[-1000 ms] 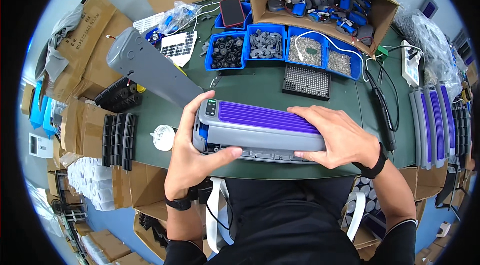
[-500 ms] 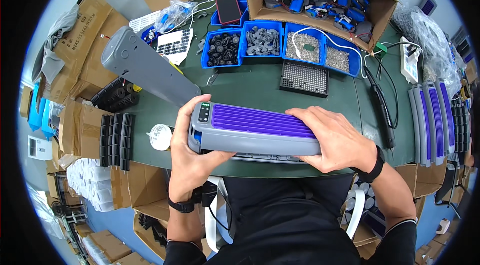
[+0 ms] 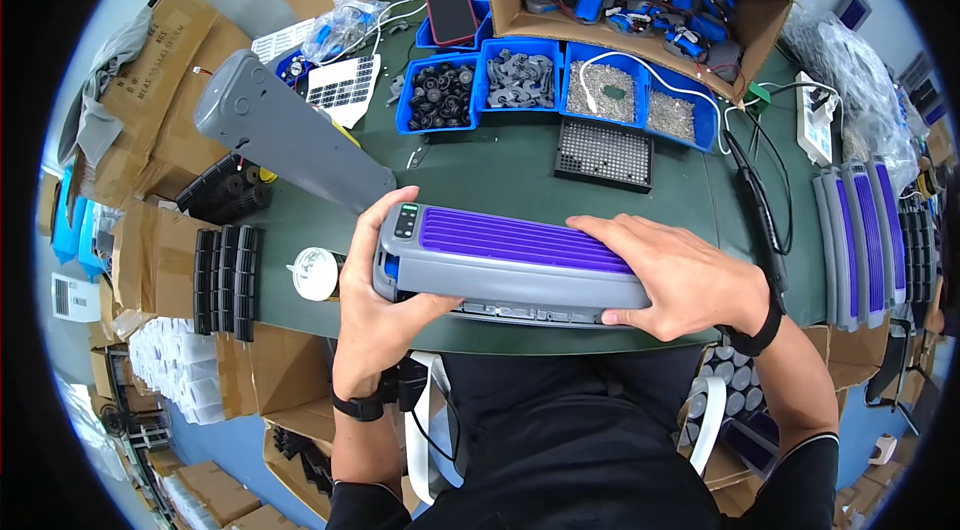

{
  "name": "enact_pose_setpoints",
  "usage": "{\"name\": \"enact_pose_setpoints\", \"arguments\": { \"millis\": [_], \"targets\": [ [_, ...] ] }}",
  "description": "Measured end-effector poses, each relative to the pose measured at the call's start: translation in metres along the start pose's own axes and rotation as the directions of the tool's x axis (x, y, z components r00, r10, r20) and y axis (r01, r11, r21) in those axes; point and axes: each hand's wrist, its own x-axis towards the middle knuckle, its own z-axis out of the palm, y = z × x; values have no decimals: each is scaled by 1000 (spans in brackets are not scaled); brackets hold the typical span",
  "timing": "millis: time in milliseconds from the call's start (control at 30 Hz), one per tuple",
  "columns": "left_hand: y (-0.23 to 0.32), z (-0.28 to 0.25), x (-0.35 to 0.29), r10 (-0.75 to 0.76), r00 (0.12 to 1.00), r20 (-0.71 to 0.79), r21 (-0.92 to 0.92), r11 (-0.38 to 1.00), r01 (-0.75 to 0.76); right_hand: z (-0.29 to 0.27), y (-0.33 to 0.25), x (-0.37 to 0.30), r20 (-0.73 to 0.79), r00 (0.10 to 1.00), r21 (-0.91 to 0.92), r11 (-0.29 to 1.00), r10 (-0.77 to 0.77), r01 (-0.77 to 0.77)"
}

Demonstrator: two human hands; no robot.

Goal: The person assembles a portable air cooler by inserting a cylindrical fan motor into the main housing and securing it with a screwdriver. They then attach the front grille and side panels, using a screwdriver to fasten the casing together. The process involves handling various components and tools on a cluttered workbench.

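- Head view: a long grey housing with a purple ribbed panel (image 3: 510,265) lay at the near edge of the green tabletop (image 3: 500,170), just in front of the person's body. Its long axis ran from left to right, a little tilted, with the right end nearer to the person.
- The left hand (image 3: 375,295) wrapped the left end of the housing, thumb on top beside the small button panel (image 3: 405,220), fingers curled under the front edge. It was closed on the housing, not spread.
- The right hand (image 3: 680,275) lay on the right end, palm down over the purple ribs, fingers bent over the front edge. It also gripped the housing.
- Both hands touched the housing, one at each end, so neither was nearer; the middle part stayed bare between them.
- A second grey housing (image 3: 285,135) lay behind the left hand, pointing diagonally away to the left. The blue parts bins (image 3: 520,80) stood further back, well apart from both hands.
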Motion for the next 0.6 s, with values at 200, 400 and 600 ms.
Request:
{"name": "enact_pose_setpoints", "arguments": {
  "millis": [200, 400, 600],
  "targets": [
    [3, 4, 2, 17, 1000, -21, 20, 1000, -16, 1, 4, 6, 10, 1000, 17, 1000, -25, 25],
    [-12, -1, 2, 38, 999, -21, -11, 999, -38, -2, -3, 4, 28, 998, -12, 999, 53, -53],
    [-40, -6, -9, 84, 996, -19, -115, 990, -86, -33, -11, -14, -120, 993, -186, 983, -24, 2]
  ]
}}
